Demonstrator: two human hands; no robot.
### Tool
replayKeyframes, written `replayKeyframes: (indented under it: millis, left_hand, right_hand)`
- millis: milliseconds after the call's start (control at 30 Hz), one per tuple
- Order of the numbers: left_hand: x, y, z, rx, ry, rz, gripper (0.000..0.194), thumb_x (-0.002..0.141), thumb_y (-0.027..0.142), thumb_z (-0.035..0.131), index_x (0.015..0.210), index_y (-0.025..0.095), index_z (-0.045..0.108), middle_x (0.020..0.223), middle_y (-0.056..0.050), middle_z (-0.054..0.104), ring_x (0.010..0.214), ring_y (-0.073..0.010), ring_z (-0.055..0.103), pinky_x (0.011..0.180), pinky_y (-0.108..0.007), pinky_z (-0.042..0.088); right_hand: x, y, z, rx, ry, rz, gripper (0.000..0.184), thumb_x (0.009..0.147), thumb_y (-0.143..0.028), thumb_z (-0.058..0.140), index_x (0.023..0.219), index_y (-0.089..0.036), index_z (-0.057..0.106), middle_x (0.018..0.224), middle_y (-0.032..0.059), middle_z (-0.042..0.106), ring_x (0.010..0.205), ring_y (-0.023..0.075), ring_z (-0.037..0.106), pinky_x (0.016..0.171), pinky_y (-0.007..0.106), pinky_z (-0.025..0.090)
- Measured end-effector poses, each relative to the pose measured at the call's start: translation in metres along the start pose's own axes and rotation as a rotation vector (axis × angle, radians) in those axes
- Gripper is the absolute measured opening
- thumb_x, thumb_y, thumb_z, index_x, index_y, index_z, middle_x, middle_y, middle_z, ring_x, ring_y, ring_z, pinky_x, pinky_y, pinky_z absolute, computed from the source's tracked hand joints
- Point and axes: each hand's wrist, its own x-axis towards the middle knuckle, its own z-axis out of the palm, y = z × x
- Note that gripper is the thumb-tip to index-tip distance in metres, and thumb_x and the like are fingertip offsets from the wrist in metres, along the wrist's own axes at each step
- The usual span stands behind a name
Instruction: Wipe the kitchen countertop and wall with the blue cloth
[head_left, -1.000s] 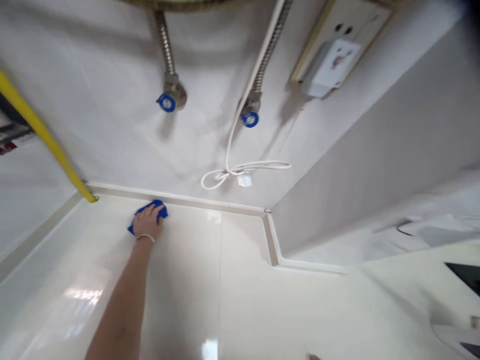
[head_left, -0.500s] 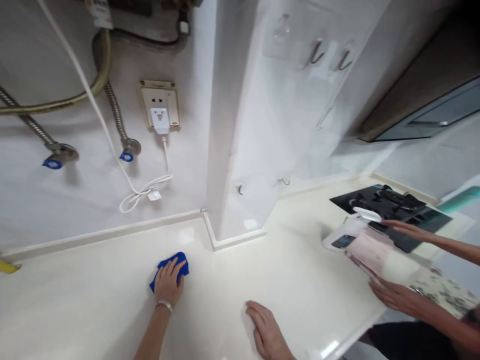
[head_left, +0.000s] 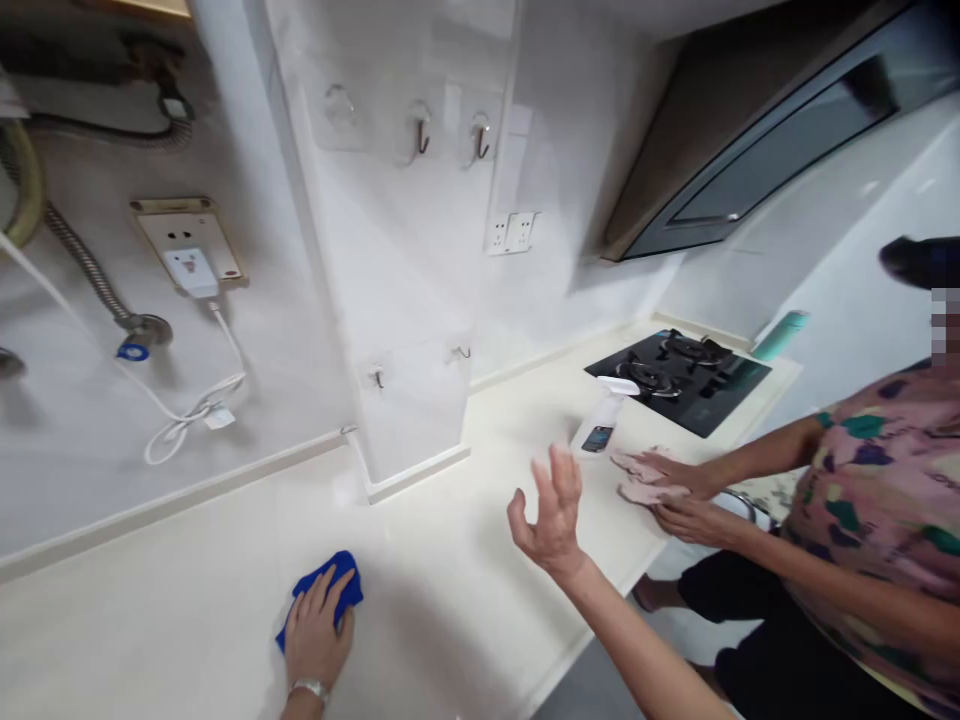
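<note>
My left hand (head_left: 315,632) lies flat on a small blue cloth (head_left: 335,584), pressing it against the glossy cream countertop (head_left: 172,600). A thin bracelet circles that wrist. My right hand (head_left: 551,515) is raised above the counter, palm up and fingers spread, holding nothing. It hovers between the cloth and a white spray bottle (head_left: 604,420) standing further right on the counter.
Another person in a patterned top stands at the right, both hands (head_left: 679,495) on a pink cloth by the black gas hob (head_left: 679,375). A white column (head_left: 397,300), wall socket with plug (head_left: 191,262), pipes and coiled cable (head_left: 191,415) line the wall. A range hood (head_left: 750,140) hangs above.
The view has swung right. My left hand has slid the blue cloth away from the wall toward the counter's front. My right hand has lifted off the counter and opened in the air.
</note>
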Motion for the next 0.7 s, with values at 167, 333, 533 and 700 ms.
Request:
replayKeyframes:
  millis: [167,333,533,700]
  left_hand:
    - [0.001,0.001,0.000,0.008,0.012,0.001,0.049,0.089,0.028,0.043,0.136,0.032,0.055,0.145,-0.001,0.054,0.132,-0.0209,0.049,0.119,-0.042,0.026]
    - [0.002,0.002,0.001,0.040,0.002,-0.007,0.050,0.088,0.030,0.041,0.136,0.030,0.055,0.144,-0.003,0.055,0.130,-0.0207,0.050,0.119,-0.042,0.026]
    - [0.005,0.002,0.002,0.038,-0.016,-0.033,0.051,0.087,0.034,0.039,0.136,0.030,0.055,0.143,-0.003,0.056,0.130,-0.0209,0.050,0.119,-0.044,0.025]
    - [0.007,0.008,-0.003,0.031,-0.016,-0.047,0.054,0.088,0.036,0.038,0.139,0.028,0.051,0.147,-0.004,0.052,0.132,-0.0229,0.048,0.120,-0.045,0.024]
  right_hand:
    - [0.056,0.003,-0.019,-0.065,0.146,0.110,0.082,0.084,-0.014,0.051,0.156,-0.011,0.011,0.162,0.0214,0.013,0.149,0.0392,0.018,0.112,0.068,0.031]
    - [0.064,0.025,-0.023,-0.175,0.161,-0.056,0.082,0.084,-0.017,0.052,0.156,-0.018,0.014,0.163,0.0168,0.013,0.148,0.0404,0.021,0.113,0.070,0.028]
    - [0.056,0.076,-0.030,-0.215,-0.023,0.124,0.077,0.087,-0.020,0.048,0.155,-0.013,0.014,0.163,0.0194,0.008,0.150,0.0398,0.013,0.113,0.069,0.027]
    - [0.055,0.084,-0.028,-0.250,0.036,0.110,0.078,0.087,-0.016,0.047,0.156,-0.015,0.011,0.164,0.0170,0.006,0.151,0.0376,0.011,0.115,0.066,0.026]
